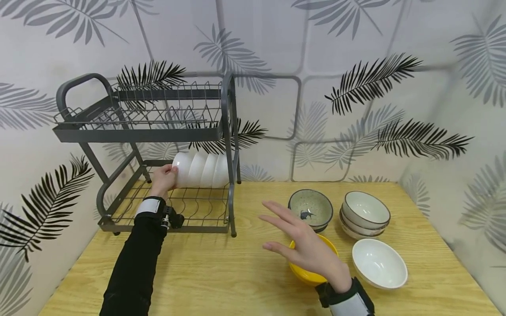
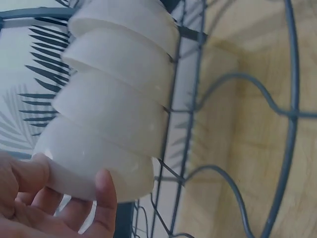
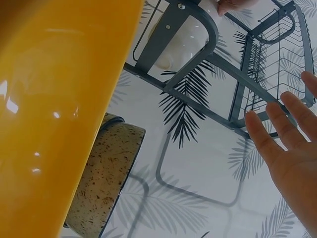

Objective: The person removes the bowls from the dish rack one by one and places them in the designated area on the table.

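Two-tier grey wire dish rack [image 1: 221, 131] stands at the table's [image 1: 221, 281] back left corner, upper tier bare of dishes. On the lower tier, a row of four white bowls [image 1: 205, 170] stands on edge, nested one against the next, toward the rack's right end.

Left hand [image 1: 164, 177]: fingers curled round the rim of the leftmost white bowl [image 1: 181, 169]; left wrist view shows thumb [image 2: 105, 198] and a finger [image 2: 30, 171] pinching the rim of that bowl [image 2: 94, 161]. Black sleeve, wrist band with camera.

Right hand [image 1: 306, 245]: hovers above the table's front middle, fingers straight and spread, holding nothing. Directly under its palm sits a yellow bowl [image 1: 312, 274], partly hidden.

Behind the yellow bowl: speckled grey-green bowl [image 1: 310, 208] with a small dark motif inside, stacked on another. Right of it: stack of cream bowls [image 1: 365, 214] with dark rims. Near the front right edge: single white bowl [image 1: 379, 262], upright.

No readable writing, brand or label on any item.
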Demonstrator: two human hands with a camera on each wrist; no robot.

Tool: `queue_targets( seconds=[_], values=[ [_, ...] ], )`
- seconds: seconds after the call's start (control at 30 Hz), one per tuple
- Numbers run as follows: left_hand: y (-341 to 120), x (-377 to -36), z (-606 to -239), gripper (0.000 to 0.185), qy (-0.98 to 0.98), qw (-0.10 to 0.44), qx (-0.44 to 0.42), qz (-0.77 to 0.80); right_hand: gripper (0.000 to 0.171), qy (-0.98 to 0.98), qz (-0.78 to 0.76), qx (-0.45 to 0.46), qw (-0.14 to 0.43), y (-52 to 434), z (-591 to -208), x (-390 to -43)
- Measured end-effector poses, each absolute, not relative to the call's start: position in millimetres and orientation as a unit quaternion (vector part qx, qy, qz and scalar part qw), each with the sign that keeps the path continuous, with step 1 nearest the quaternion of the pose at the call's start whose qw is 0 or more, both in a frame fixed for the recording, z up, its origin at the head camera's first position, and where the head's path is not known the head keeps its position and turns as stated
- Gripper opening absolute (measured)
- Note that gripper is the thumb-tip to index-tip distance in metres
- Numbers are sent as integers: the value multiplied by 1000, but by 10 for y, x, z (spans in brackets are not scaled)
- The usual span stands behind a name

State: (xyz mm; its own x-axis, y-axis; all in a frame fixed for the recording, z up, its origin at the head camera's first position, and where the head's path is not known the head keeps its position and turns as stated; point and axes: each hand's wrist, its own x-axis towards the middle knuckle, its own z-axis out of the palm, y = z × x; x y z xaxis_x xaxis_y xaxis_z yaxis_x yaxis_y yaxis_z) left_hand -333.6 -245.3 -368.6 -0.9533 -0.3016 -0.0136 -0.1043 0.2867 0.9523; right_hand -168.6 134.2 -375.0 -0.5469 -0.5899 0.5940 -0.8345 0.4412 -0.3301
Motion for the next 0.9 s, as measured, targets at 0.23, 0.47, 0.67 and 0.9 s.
queue_targets(
  seconds=[0.23,0.47,0.67,0.9],
  values=[
    [-2347,-3129,-3529,42,-772,133,144,-604,56,-826,308,426,203,1371,-3723,-1687],
    [-2330,-2959,-3541,43,-715,200,171,-648,57,-829,318,417,197,1387,-3715,-1686],
    [-2267,-2827,-3557,39,-701,229,161,-655,57,-830,325,412,191,1396,-3693,-1675],
    [-2145,-2624,-3593,37,-718,252,134,-634,59,-836,326,400,189,1415,-3686,-1670]
  ],
)
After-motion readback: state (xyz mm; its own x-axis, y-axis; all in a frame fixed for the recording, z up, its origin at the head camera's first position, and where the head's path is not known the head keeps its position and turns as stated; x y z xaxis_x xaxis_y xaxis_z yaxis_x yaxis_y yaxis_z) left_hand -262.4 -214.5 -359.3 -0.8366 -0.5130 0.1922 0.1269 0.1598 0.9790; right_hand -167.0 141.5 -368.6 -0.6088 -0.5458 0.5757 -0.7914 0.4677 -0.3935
